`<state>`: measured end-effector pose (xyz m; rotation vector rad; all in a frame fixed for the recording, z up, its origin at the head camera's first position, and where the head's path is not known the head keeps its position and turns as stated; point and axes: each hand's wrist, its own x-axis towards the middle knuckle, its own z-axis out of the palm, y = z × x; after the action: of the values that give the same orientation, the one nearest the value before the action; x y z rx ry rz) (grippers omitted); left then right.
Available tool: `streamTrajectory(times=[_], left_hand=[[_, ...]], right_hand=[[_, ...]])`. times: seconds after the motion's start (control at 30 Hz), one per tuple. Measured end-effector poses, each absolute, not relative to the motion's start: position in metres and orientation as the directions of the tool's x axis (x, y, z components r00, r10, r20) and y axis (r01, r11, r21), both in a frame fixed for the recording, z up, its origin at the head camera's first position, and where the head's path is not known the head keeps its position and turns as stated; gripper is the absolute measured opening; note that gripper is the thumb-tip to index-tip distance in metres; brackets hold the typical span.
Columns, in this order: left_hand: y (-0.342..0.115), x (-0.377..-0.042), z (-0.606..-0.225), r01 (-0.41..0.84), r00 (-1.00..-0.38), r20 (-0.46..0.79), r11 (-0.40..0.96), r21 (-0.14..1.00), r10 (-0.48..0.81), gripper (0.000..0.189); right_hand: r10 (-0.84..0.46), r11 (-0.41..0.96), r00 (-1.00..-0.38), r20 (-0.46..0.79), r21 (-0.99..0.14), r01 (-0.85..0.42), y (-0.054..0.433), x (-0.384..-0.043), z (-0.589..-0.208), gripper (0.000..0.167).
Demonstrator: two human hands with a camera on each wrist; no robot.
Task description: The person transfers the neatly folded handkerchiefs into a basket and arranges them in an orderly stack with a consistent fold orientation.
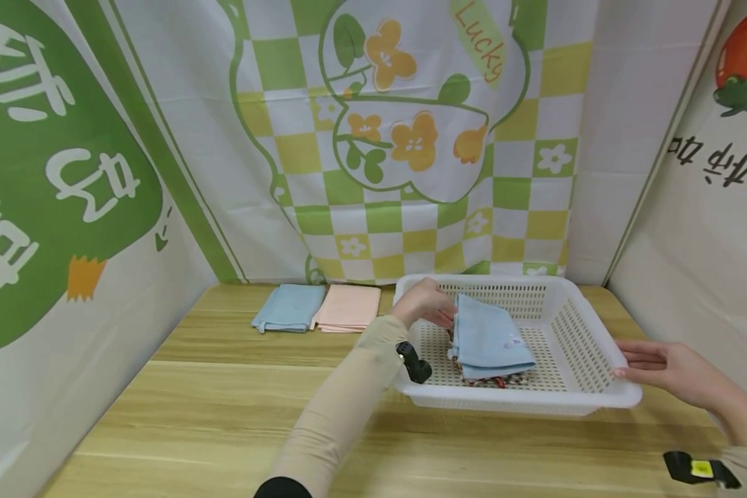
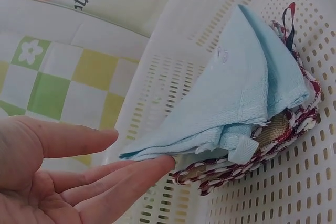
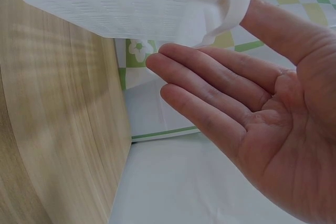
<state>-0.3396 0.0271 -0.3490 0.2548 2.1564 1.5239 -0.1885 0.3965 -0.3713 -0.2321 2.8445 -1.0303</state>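
Note:
A folded light blue cloth (image 1: 490,337) lies in a white perforated plastic basket (image 1: 494,400), on top of a dark red-and-white braided-edge item (image 2: 310,116) that it mostly hides. Inside the basket's left end is my left hand (image 1: 426,302). Its fingers are extended and its fingertips touch or nearly touch the blue cloth's corner, while the thumb (image 2: 79,140) stands apart. My right hand (image 1: 678,370) is at the basket's right end, thumb by the rim. Its other fingers (image 3: 205,80) are nearly straight, outside the basket wall.
Left of the basket, a folded blue cloth (image 1: 289,308) and a folded pink cloth (image 1: 348,308) lie side by side at the back of the wooden table (image 1: 236,408). Printed fabric walls (image 1: 411,228) enclose the table at the back and both sides.

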Motion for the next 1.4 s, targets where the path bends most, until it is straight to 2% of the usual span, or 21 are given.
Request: streamTrajectory(times=[0.63, 0.8, 1.03, 1.4], left_hand=[[0.015, -0.345, -0.352, -0.132, -0.872, -0.264, 0.320, 0.938, 0.413, 0.016], [0.008, -0.343, -0.351, -0.110, -0.873, -0.230, 0.285, 0.952, 0.430, 0.021], [0.006, -0.348, -0.349, -0.165, -0.855, -0.258, 0.235, 0.958, 0.450, 0.027], [-0.003, -0.349, -0.337, -0.151, -0.852, -0.265, 0.274, 0.950, 0.452, 0.031]], right_hand=[[-0.178, 0.769, -0.983, -0.040, -0.629, -0.114, 0.397, -0.189, -0.371, 0.063], [-0.180, 0.761, -0.983, -0.041, -0.639, -0.113, 0.397, -0.190, -0.372, 0.063], [-0.176, 0.770, -0.984, -0.036, -0.628, -0.115, 0.396, -0.190, -0.371, 0.062], [-0.178, 0.771, -0.983, -0.042, -0.627, -0.113, 0.395, -0.189, -0.369, 0.062]])
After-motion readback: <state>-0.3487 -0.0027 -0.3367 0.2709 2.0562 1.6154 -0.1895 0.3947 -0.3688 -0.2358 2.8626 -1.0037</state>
